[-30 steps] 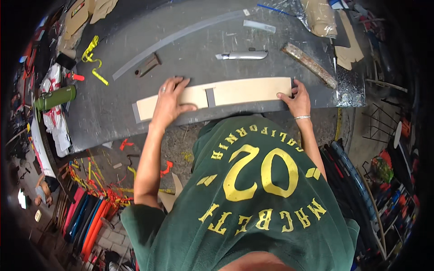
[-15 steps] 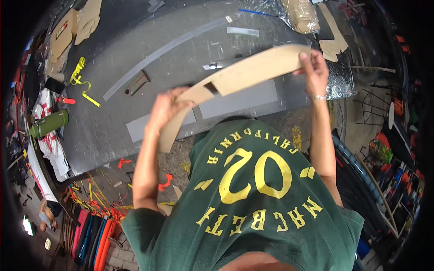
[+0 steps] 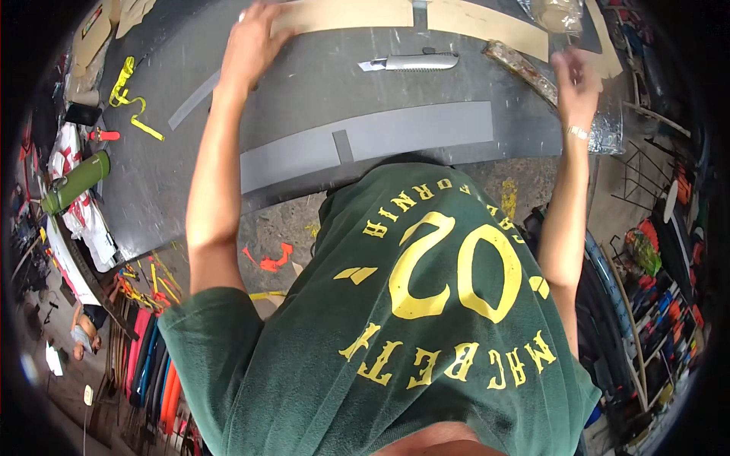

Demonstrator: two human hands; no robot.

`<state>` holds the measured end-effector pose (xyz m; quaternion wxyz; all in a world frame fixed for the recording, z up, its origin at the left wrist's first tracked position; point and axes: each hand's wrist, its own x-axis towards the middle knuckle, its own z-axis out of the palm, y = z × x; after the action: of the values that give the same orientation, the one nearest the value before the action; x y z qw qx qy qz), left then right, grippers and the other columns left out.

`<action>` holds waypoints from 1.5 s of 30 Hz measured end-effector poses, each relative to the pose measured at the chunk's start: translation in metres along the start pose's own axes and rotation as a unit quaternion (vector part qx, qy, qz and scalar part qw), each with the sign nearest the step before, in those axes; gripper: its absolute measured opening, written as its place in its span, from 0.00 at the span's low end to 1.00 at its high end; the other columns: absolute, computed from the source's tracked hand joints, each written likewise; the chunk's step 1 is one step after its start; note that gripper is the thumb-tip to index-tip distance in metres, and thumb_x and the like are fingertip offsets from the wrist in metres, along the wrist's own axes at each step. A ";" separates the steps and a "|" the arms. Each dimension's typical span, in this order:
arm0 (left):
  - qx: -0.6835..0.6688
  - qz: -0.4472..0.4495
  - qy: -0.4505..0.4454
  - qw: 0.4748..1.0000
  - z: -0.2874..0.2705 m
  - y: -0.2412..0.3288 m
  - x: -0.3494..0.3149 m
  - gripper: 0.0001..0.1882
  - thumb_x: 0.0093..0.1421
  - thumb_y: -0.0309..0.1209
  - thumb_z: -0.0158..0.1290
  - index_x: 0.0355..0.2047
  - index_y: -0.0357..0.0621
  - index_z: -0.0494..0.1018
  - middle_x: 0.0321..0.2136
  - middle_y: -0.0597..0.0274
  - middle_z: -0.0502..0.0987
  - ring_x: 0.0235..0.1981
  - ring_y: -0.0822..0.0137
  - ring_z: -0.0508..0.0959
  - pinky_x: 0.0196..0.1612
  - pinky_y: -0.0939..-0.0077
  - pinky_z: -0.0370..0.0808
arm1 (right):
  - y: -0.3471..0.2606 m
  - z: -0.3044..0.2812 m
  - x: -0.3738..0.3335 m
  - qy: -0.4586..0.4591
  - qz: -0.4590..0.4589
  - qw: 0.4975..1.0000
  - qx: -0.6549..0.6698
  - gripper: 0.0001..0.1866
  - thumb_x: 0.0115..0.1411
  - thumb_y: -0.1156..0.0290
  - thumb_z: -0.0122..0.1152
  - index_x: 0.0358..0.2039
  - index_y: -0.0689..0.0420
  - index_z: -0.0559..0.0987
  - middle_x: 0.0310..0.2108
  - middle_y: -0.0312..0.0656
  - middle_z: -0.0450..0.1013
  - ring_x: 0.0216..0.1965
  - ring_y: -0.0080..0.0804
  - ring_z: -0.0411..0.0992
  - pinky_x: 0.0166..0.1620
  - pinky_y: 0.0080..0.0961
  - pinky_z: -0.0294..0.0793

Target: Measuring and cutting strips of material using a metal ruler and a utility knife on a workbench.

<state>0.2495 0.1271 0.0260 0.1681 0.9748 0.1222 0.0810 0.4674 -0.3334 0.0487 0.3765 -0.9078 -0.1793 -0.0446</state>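
Note:
A long, curved tan cardboard strip [image 3: 350,15] with a notch-like slot lies across the far part of the dark table. My left hand [image 3: 258,42] grips its left end, thumb on the near edge. Just below the strip's right end, my right hand [image 3: 576,87] is off the cardboard, fingers loosely bent and apart, slightly blurred. A worn, mottled bar [image 3: 523,72] lies beside it. Between my hands rests a utility knife [image 3: 414,62] with its blade out. Closer to me is a light grey strip [image 3: 418,129] with a darker rectangle across it.
At the left lie a yellow tape measure [image 3: 122,83], a dark phone [image 3: 82,114] and a green bottle [image 3: 80,181]. Clear plastic wrapping [image 3: 559,14] sits at the far right. The dark table [image 3: 171,201] ends just in front of me. Orange scraps [image 3: 275,258] lie on the floor.
The cardboard strip has gone from raised between both hands to the far side of the table. My right hand has let go of it. The knife and grey strip are now uncovered.

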 end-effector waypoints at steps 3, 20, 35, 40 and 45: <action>-0.168 -0.043 -0.058 0.983 0.007 0.018 -0.088 0.15 0.62 0.38 0.63 0.44 0.42 0.82 0.43 0.53 0.83 0.48 0.51 0.81 0.52 0.61 0.77 | -0.006 0.024 -0.084 -0.124 0.140 0.977 0.105 0.24 0.62 0.61 0.73 0.52 0.63 0.80 0.45 0.44 0.81 0.44 0.25 0.78 0.51 0.24 0.77; -0.090 0.066 -0.119 0.987 0.027 0.038 -0.204 0.26 0.53 0.41 0.68 0.52 0.52 0.77 0.64 0.63 0.71 0.66 0.54 0.66 0.67 0.53 0.65 | -0.027 0.056 -0.137 -0.187 0.127 0.942 -0.248 0.50 0.39 0.43 0.85 0.55 0.65 0.76 0.47 0.54 0.79 0.48 0.45 0.79 0.53 0.38 0.78; -0.094 0.083 -0.101 0.987 0.030 0.038 -0.203 0.24 0.57 0.43 0.66 0.53 0.51 0.78 0.62 0.62 0.72 0.65 0.54 0.67 0.65 0.52 0.67 | 0.029 0.052 -0.128 -0.221 0.178 0.951 -0.121 0.35 0.46 0.47 0.81 0.44 0.61 0.81 0.36 0.44 0.82 0.38 0.35 0.80 0.45 0.33 0.78; -0.130 0.066 -0.103 0.984 0.027 0.031 -0.197 0.25 0.58 0.35 0.64 0.56 0.48 0.75 0.59 0.59 0.74 0.62 0.50 0.71 0.64 0.53 0.69 | -0.005 0.058 -0.133 -0.176 0.158 0.951 -0.201 0.37 0.44 0.48 0.82 0.47 0.61 0.80 0.40 0.46 0.82 0.42 0.39 0.81 0.48 0.34 0.78; -0.055 -0.028 -0.105 0.993 -0.004 -0.005 -0.212 0.29 0.57 0.29 0.65 0.59 0.45 0.72 0.57 0.51 0.75 0.60 0.46 0.73 0.62 0.54 0.72 | -0.007 0.057 -0.129 -0.188 0.182 0.944 -0.201 0.40 0.43 0.49 0.83 0.50 0.63 0.80 0.42 0.47 0.82 0.43 0.36 0.81 0.49 0.31 0.78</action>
<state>0.0453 0.0762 0.0030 0.2359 0.9633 0.1269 -0.0201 0.3419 -0.3269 -0.0152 0.1476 -0.9736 -0.0661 0.1611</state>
